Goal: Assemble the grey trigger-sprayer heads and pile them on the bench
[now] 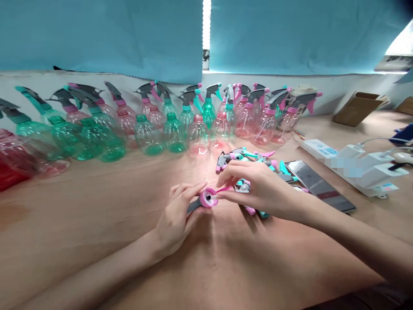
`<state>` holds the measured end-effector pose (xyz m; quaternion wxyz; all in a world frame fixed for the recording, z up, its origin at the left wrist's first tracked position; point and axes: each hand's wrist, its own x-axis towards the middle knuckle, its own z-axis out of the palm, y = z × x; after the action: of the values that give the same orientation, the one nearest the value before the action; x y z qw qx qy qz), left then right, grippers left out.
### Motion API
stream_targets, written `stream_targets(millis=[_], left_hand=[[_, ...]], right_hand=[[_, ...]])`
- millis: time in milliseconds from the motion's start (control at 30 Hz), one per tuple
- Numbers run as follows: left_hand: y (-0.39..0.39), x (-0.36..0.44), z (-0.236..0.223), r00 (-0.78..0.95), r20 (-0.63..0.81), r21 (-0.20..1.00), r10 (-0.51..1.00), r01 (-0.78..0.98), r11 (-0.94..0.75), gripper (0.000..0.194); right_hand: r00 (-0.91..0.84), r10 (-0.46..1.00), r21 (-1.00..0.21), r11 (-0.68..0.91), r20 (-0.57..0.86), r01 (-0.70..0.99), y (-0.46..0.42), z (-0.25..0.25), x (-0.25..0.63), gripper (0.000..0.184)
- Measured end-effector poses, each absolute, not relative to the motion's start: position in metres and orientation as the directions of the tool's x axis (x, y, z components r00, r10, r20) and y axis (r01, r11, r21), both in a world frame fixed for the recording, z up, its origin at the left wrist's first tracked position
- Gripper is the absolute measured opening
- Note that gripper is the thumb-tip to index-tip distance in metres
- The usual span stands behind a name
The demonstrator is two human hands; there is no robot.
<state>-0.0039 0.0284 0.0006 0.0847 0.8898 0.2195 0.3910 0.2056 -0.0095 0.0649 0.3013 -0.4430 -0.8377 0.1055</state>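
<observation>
Left hand [172, 217] clamps a round-collared plastic spray head [204, 199]; right hand [260, 185] curls beside it, grip unclear; translucent bottles [198, 137] line the worktop [125, 202]'s far edge

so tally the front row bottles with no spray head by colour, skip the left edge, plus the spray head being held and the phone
Green bottles with no spray head: 4
Pink bottles with no spray head: 2
Held spray head: 1
Phone: 1
Total: 8
</observation>
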Motion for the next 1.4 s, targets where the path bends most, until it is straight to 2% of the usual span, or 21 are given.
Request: stream_targets(millis=[133, 300, 500, 633, 867, 1100, 1233, 1400], left_hand=[[0.028, -0.008, 0.0, 0.578, 0.664, 0.36, 0.475, 0.309, -0.88, 0.029], [0.027, -0.014, 0.002, 0.564, 0.639, 0.422, 0.523, 0.313, -0.851, 0.024], [0.031, -0.016, 0.001, 0.557, 0.629, 0.472, 0.541, 0.279, -0.836, 0.022], [0.033, -0.015, 0.001, 0.562, 0.624, 0.475, 0.544, 0.281, -0.834, 0.018], [0.031, -0.013, 0.001, 0.556, 0.622, 0.463, 0.551, 0.307, -0.832, 0.02], [0.03, -0.014, 0.001, 0.598, 0.595, 0.435, 0.537, 0.322, -0.841, 0.021], [0.029, -0.013, 0.001, 0.583, 0.592, 0.453, 0.556, 0.33, -0.828, 0.021], [0.028, -0.011, 0.002, 0.563, 0.61, 0.442, 0.558, 0.343, -0.829, 0.019]], right_hand=[[-0.521, 0.798, -0.479, 0.6, 0.302, 0.64, -0.002, 0.072, 0.194, 0.007], [-0.519, 0.847, -0.615, 0.471, 0.116, 0.632, 0.006, 0.084, 0.186, 0.021], [-0.564, 0.826, -0.896, 0.261, 0.014, 0.36, 0.016, 0.075, 0.179, 0.031], [-0.544, 0.839, -0.951, 0.177, 0.01, 0.255, 0.018, 0.064, 0.178, 0.032], [-0.45, 0.886, -0.792, 0.355, 0.115, 0.496, 0.013, 0.063, 0.171, 0.03], [-0.371, 0.929, -0.635, 0.29, 0.006, 0.716, 0.008, 0.068, 0.172, 0.025], [-0.298, 0.95, -0.518, 0.302, 0.095, 0.8, -0.003, 0.069, 0.164, 0.015], [-0.226, 0.957, -0.373, 0.28, 0.182, 0.884, -0.011, 0.063, 0.156, 0.014]])
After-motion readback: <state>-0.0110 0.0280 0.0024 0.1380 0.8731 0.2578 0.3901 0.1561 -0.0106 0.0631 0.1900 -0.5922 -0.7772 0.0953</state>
